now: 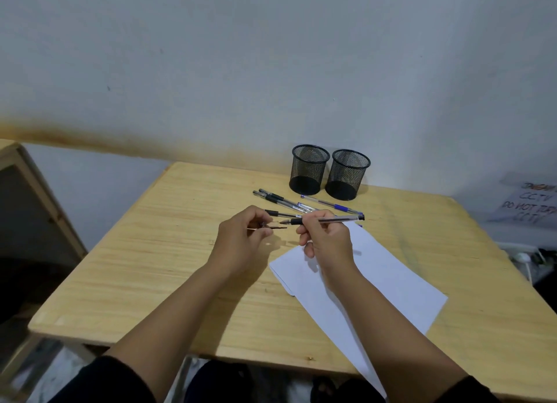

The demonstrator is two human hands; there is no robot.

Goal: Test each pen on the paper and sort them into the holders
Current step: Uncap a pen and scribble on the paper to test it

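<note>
My right hand (325, 237) grips a clear pen with a black grip (331, 219), held level with its bare tip pointing left. My left hand (244, 240) pinches the pen's cap (275, 227) just left of that tip, a small gap between them. Both hands hover above the wooden table (156, 252), near the far corner of a white sheet of paper (388, 270). Several more pens (289, 203) lie on the table behind the hands, one with a blue grip (331, 205). Two black mesh holders, left holder (309, 169) and right holder (348, 175), stand by the wall and look empty.
A white wall runs behind the table. At the right edge a sheet with handwritten words (530, 205) leans beside the table, with cables (527, 258) below it. Wooden furniture (27, 191) stands at the left. The table's near edge lies over my knees.
</note>
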